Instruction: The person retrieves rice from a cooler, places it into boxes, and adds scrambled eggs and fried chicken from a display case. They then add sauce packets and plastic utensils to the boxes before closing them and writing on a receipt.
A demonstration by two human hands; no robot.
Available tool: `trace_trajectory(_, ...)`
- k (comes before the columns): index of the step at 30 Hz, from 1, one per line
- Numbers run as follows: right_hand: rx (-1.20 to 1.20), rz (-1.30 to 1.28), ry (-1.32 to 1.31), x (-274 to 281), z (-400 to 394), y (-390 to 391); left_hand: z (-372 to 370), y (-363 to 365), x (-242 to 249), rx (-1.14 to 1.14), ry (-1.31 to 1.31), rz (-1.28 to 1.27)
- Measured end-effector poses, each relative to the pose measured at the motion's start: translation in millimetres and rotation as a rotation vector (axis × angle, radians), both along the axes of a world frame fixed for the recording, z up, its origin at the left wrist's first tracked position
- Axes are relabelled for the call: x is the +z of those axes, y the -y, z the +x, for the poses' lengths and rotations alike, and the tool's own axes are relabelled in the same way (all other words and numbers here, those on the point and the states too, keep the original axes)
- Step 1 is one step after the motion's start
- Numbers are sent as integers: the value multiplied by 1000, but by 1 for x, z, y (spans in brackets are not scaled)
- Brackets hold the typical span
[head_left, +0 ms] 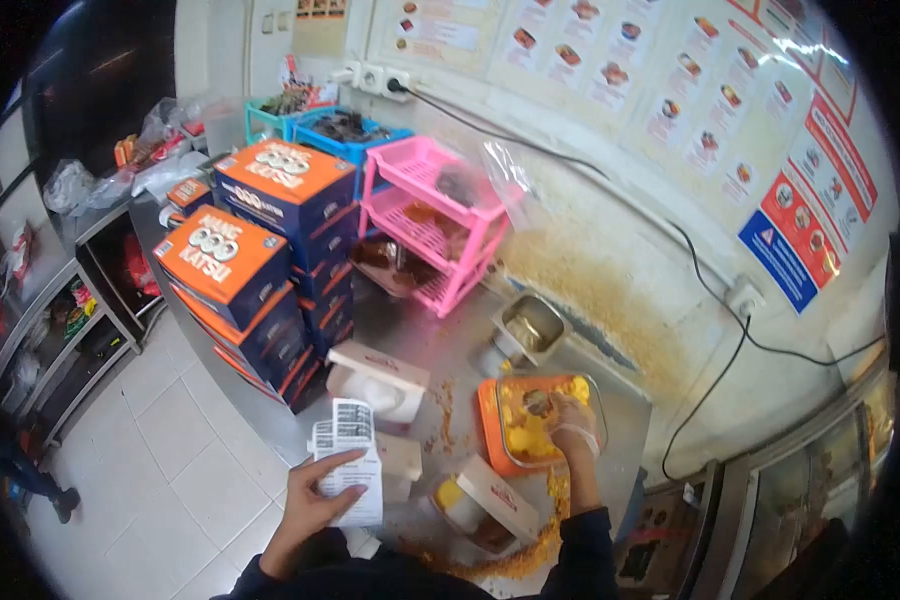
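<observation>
Holding a white printed paper receipt (348, 462), my left hand (305, 512) is clamped on its lower edge above the grey steel surface (450, 340). Beside it sits an open white cardboard food box (490, 505). My gloved right hand (573, 420) pinches a breaded piece (538, 402) inside the clear plastic crumb tub (545, 420).
</observation>
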State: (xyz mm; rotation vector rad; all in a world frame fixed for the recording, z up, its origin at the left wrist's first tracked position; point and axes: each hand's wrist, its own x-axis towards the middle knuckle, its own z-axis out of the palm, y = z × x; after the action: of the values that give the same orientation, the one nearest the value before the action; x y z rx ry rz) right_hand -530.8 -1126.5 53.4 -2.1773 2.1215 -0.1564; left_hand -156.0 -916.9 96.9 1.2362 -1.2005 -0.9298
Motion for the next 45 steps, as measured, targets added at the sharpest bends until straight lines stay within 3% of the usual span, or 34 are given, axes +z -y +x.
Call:
trace_trajectory(3, 41, -168, -14, 71, 56, 30, 36, 6, 10, 41, 75, -94)
trace_trajectory(4, 115, -381, 102, 71, 67, 44, 50, 4, 24, 12, 155, -53)
trace_trajectory(5, 117, -404, 110, 82, 85, 60, 65, 2, 39, -20, 238, -14)
trace_trajectory(7, 72, -228, 280, 121, 136, 95, 99, -7, 71, -84, 245, -88)
trace_trajectory(9, 328, -260, 725, 155, 189, 117, 157, -5, 69, -17, 350, -396)
trace_trajectory(11, 317, -549, 508, 159, 218, 184, 206, -8, 57, 274, 195, -457)
trace_trajectory(13, 371, -876, -231, 123, 232, 295, 257, -2, 60, 474, 399, -430)
trace_trajectory(15, 216, -324, -117, 192, 287, 264, 295, 6, 62, 492, 434, -412)
trace_trajectory(17, 406, -361, 91, 138, 274, 358, 324, 18, 83, 514, 484, -392)
trace_trajectory(18, 505, -366, 187, 113, 269, 403, 333, 25, 100, 404, 653, -410)
trace_trajectory(19, 492, -363, 186, 112, 265, 403, 335, 33, 110, 291, 813, -420)
trace_trajectory(23, 361, -262, 178, 110, 255, 395, 362, 66, 80, 687, 500, -290)
trace_trajectory(25, 331, -248, 159, 109, 250, 390, 367, 85, 79, 639, 404, -311)
trace_trajectory(27, 337, -322, 112, 97, 241, 374, 354, 102, 95, 678, 526, -437)
trace_trajectory(29, 353, -389, 94, 84, 234, 349, 347, 119, 125, 616, 621, -283)
trace_trajectory(32, 365, -447, 104, 77, 220, 333, 353, 134, 142, 399, 423, -366)
trace_trajectory(35, 350, -475, 101, 70, 213, 339, 352, 130, 148, 344, 287, -397)
trace_trajectory(45, 337, -590, 76, 61, 191, 382, 340, 99, 155, 370, 361, -337)
